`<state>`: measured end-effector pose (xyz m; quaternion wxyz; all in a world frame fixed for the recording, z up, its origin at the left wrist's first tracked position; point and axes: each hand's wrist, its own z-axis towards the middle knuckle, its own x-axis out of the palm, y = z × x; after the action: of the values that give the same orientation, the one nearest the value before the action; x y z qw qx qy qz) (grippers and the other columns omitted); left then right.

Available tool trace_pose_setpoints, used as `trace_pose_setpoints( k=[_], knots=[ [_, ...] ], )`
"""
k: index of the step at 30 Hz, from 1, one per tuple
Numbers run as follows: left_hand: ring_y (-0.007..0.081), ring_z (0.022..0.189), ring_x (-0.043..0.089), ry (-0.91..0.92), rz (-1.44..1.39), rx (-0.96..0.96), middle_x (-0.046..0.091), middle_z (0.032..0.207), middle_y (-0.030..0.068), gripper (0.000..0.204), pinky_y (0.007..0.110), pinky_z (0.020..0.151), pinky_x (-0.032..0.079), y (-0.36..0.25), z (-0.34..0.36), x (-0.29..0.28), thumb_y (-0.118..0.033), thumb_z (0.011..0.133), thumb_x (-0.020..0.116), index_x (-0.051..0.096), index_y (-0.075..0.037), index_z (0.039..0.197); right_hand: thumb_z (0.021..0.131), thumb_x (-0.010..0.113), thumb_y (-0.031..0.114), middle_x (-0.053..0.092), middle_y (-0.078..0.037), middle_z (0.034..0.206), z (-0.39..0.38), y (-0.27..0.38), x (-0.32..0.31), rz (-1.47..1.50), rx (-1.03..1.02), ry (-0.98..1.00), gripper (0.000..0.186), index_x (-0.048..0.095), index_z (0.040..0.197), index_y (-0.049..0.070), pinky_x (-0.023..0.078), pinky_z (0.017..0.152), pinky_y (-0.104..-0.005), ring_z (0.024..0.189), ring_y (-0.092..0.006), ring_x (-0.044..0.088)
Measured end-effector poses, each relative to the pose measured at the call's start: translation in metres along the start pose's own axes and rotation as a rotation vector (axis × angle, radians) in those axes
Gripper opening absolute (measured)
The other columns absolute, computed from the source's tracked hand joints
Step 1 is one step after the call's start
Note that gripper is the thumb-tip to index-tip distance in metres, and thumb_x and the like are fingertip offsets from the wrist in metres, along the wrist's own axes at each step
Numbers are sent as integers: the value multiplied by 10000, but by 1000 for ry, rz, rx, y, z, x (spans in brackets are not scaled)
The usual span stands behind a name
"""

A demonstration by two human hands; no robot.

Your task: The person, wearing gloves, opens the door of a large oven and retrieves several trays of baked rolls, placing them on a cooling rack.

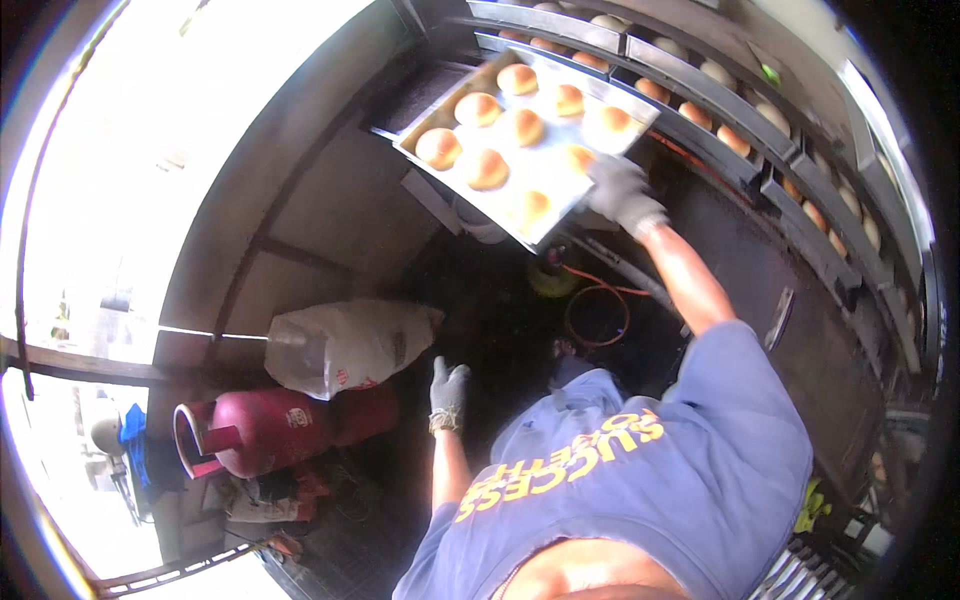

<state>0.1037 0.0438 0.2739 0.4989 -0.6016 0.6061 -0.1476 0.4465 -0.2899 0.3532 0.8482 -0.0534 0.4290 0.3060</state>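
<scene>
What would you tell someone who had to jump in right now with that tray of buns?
Right hand: gloved, gripping the near edge of the baking tray, which is tilted and partly out of the oven racks.
Left hand: gloved, empty, hanging low above the dark floor.
Buns: golden, sitting on the tray; more trays of buns sit in the racks behind.
Done: the tray is partly clear of the rack.
Left: supporting it with one hand only, so steady it.
Nearby: a red gas cylinder and a white sack to the left.

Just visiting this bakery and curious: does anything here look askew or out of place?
The flat metal baking tray of golden round buns hangs tilted, gripped at one corner only by the grey-gloved right hand. The gloved left hand hangs free. The red gas cylinder lies on its side.
</scene>
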Motion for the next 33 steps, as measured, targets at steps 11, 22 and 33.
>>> trace_pose_setpoints(
  k=[11,22,33],
  knots=[
    [245,1336,472,584,65,190,469,1487,196,774,310,1097,363,56,-68,78,-189,901,657,279,112,1506,512,875,171,636,-148,916,-418,73,-320,-210,751,118,421,632,839,65,493,777,-470,899,-398,609],
    [75,850,537,1223,-3,468,604,1084,-3,680,205,772,462,-96,-247,339,-105,970,590,268,-3,1560,868,686,383,681,-254,902,-519,25,-445,-202,1246,-123,388,655,953,6,508,722,-506,829,-421,672],
    [324,1052,643,749,-23,1038,665,1139,157,641,405,873,524,-207,-386,651,-136,857,641,373,-34,1430,723,823,124,605,-211,1221,-645,-34,-618,-340,1005,-108,612,565,1257,-27,489,1010,-431,1180,-353,591]
  ],
)
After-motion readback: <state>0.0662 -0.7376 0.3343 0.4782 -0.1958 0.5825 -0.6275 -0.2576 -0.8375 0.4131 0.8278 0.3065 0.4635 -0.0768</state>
